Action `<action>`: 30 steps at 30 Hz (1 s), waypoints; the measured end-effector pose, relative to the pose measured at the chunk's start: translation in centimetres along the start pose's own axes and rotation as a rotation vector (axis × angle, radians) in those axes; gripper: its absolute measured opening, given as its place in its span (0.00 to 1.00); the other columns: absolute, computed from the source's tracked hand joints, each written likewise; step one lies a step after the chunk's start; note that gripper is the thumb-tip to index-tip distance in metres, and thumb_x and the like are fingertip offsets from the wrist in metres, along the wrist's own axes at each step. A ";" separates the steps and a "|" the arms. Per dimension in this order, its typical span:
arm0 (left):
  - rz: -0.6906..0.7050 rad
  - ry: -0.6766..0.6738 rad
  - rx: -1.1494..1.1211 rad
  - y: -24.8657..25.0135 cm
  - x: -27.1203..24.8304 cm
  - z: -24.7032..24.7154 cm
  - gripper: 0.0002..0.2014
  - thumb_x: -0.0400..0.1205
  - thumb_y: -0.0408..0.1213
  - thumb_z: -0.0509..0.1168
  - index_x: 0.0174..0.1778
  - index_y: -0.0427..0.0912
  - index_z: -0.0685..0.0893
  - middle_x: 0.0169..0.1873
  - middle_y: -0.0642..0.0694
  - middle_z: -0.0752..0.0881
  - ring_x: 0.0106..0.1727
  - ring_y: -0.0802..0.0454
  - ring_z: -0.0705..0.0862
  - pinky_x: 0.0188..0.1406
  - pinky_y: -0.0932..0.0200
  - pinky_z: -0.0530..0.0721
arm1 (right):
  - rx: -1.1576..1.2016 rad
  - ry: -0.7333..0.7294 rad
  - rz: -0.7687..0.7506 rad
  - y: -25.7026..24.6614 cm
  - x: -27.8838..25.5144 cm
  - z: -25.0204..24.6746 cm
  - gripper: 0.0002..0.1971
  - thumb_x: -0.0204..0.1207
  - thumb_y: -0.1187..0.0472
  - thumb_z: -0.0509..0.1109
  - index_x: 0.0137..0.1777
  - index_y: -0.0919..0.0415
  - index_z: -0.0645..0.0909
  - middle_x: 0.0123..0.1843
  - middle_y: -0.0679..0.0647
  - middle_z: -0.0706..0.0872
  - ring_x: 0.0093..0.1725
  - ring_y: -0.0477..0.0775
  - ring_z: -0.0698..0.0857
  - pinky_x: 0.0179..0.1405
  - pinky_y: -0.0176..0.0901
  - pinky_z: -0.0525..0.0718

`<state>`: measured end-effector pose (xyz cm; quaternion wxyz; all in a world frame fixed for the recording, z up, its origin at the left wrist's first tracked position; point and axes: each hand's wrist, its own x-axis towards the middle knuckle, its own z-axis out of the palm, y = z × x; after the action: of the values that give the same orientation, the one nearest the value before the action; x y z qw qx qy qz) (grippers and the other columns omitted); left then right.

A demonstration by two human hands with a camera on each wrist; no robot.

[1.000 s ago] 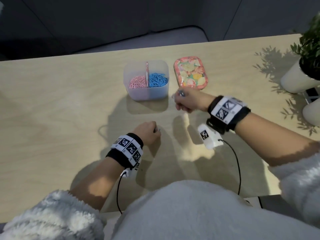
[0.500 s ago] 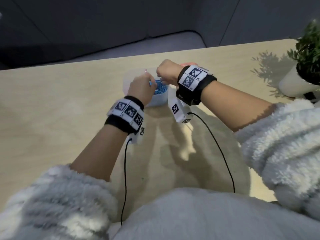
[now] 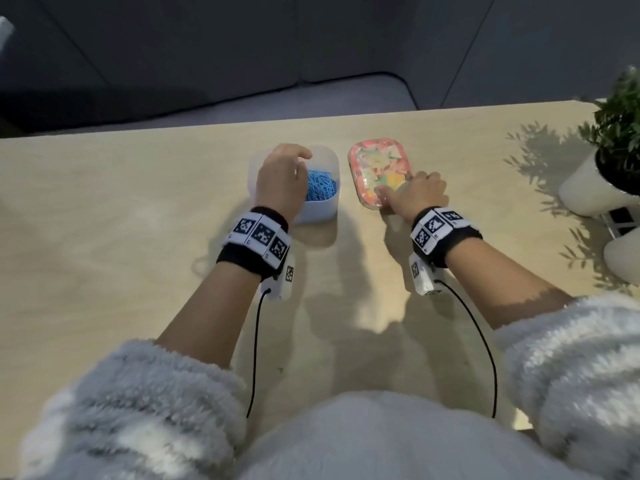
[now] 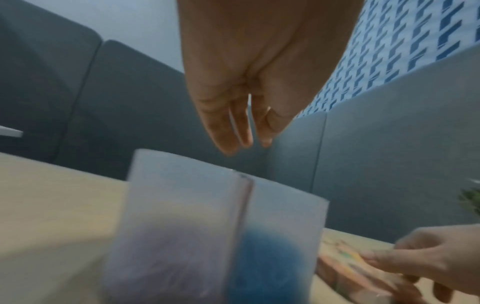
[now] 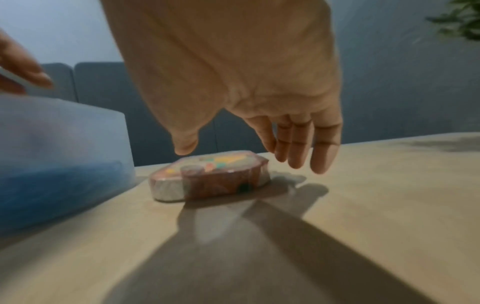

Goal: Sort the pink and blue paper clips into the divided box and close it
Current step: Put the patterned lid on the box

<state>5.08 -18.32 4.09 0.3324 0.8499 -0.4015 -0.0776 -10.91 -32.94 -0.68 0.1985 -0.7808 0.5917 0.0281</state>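
On the bench straight ahead of you stands the divided box [image 3: 320,211], uncovered, with blue paper clips [image 3: 320,187] heaped in its right compartment. The left compartment is hidden under your left hand [image 3: 282,180] in the head view; through the frosted wall in the left wrist view only a pale pinkish blur shows there, so the pink clips cannot be confirmed. No loose clips show on the wood, so by my reading the sorting is done and closing is what remains.

Your left hand hangs over the box with relaxed, slightly bent fingers [image 4: 223,131] and holds nothing; they sit just above the rim, apart from it.

The floral lid [image 3: 379,171] lies flat just right of the box, near it but not touching, its long axis running away from you. Your right hand [image 3: 419,194] is on its near right corner, so that hand is the nearer one by far. Its fingers [image 5: 298,148] are spread and nearly straight. The right wrist view shows them above the lid with the thumb over the near edge, while the left wrist view suggests fingertip contact; no closed grip is visible.

The lid goes left from here: lift it, keep its long axis aligned with the box's, and carry it across the small gap. Your left hand should clear the opening or steady the wall.
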 end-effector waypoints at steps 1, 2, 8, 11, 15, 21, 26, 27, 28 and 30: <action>0.002 0.073 0.059 -0.9 -0.5 -0.3 0.16 0.80 0.29 0.56 0.61 0.40 0.81 0.67 0.41 0.79 0.66 0.43 0.77 0.67 0.55 0.72 | -0.018 -0.008 0.015 0.2 0.0 0.5 0.44 0.67 0.31 0.66 0.70 0.68 0.68 0.69 0.64 0.70 0.71 0.66 0.68 0.68 0.60 0.71; -0.031 0.127 0.123 -1.7 -1.0 -0.7 0.18 0.79 0.29 0.57 0.65 0.40 0.78 0.72 0.41 0.75 0.69 0.42 0.74 0.69 0.53 0.70 | -0.015 -0.009 0.032 0.3 0.1 1.0 0.44 0.65 0.30 0.66 0.69 0.68 0.69 0.69 0.64 0.70 0.71 0.65 0.68 0.68 0.60 0.71; -0.357 -0.085 -0.216 -6.5 -2.5 -0.9 0.26 0.85 0.42 0.49 0.79 0.40 0.60 0.78 0.38 0.66 0.78 0.40 0.67 0.77 0.47 0.67 | 0.247 0.065 0.041 0.7 -0.1 1.7 0.39 0.64 0.40 0.76 0.66 0.67 0.69 0.66 0.63 0.74 0.69 0.65 0.71 0.65 0.56 0.73; -0.376 -0.030 -0.401 -7.3 -3.5 0.0 0.22 0.82 0.54 0.46 0.71 0.56 0.69 0.66 0.46 0.79 0.66 0.40 0.80 0.61 0.34 0.81 | 0.556 0.075 -0.019 0.7 -0.6 0.7 0.31 0.67 0.55 0.77 0.65 0.65 0.67 0.60 0.60 0.81 0.60 0.61 0.80 0.59 0.49 0.78; -0.368 -0.003 -0.531 -6.9 -4.4 0.3 0.21 0.82 0.55 0.48 0.71 0.58 0.70 0.64 0.51 0.78 0.67 0.44 0.78 0.62 0.33 0.80 | 0.812 0.340 -0.187 -0.5 -1.9 -2.0 0.16 0.76 0.63 0.63 0.63 0.61 0.73 0.52 0.51 0.81 0.53 0.53 0.82 0.59 0.50 0.82; -0.356 -0.050 -0.543 -6.6 -4.3 -0.4 0.24 0.82 0.55 0.50 0.73 0.53 0.70 0.69 0.51 0.77 0.70 0.49 0.76 0.72 0.43 0.74 | 1.094 0.462 -0.372 -5.0 -3.4 -5.3 0.14 0.74 0.66 0.54 0.55 0.56 0.76 0.44 0.41 0.79 0.41 0.35 0.79 0.46 0.29 0.77; -0.394 0.015 -0.588 -5.1 -3.1 -1.5 0.26 0.86 0.49 0.47 0.77 0.39 0.64 0.78 0.44 0.68 0.79 0.49 0.65 0.81 0.51 0.60 | 1.023 0.071 -0.259 -9.2 -2.3 -2.0 0.07 0.76 0.63 0.56 0.49 0.58 0.75 0.39 0.50 0.79 0.32 0.45 0.76 0.29 0.35 0.75; -0.396 -0.019 -0.633 -4.5 -2.7 -1.8 0.27 0.85 0.52 0.46 0.74 0.38 0.67 0.74 0.45 0.73 0.75 0.48 0.70 0.79 0.47 0.65 | 0.993 0.053 -0.251 -9.7 -2.1 -1.5 0.05 0.76 0.62 0.58 0.48 0.58 0.75 0.39 0.50 0.79 0.33 0.46 0.77 0.32 0.37 0.76; -0.397 -0.053 -0.694 -4.2 -2.3 -1.8 0.27 0.83 0.54 0.47 0.70 0.39 0.71 0.68 0.46 0.77 0.69 0.48 0.76 0.74 0.46 0.71 | 0.941 0.049 -0.258 -9.9 -1.8 -0.9 0.05 0.76 0.60 0.59 0.47 0.58 0.75 0.40 0.50 0.81 0.36 0.47 0.79 0.36 0.39 0.77; -0.398 -0.082 -0.810 -4.1 -1.4 -1.7 0.29 0.80 0.57 0.47 0.63 0.38 0.76 0.61 0.43 0.84 0.61 0.47 0.84 0.61 0.49 0.81 | 0.802 0.062 -0.282 -10.0 -1.3 -0.1 0.09 0.75 0.53 0.63 0.46 0.59 0.79 0.45 0.53 0.83 0.43 0.52 0.81 0.44 0.42 0.78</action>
<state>7.44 -14.59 2.66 0.6003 0.7083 -0.1806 -0.3245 -1.93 -29.52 2.55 0.4706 -0.7154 0.4490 -0.2553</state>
